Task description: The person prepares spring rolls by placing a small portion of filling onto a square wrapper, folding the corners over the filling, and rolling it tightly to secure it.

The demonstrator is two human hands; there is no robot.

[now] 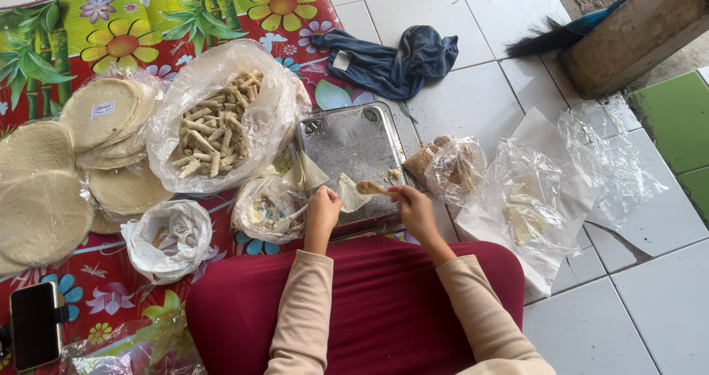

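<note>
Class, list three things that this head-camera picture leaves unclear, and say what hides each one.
1. Head view: what the right hand holds over the tray is a small pale strip, too small to identify.
2. Head view: the contents of the white bag are hidden by its crumpled plastic.
3. Head view: the phone screen is dark and shows nothing.
4. Head view: the left hand hides whatever its fingers pinch.

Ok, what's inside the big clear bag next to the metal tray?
The bag holds a heap of pale rolled sticks, piled loosely. Whatever lies beneath the top layer is covered, and the plastic's folds hide its edges.
</note>
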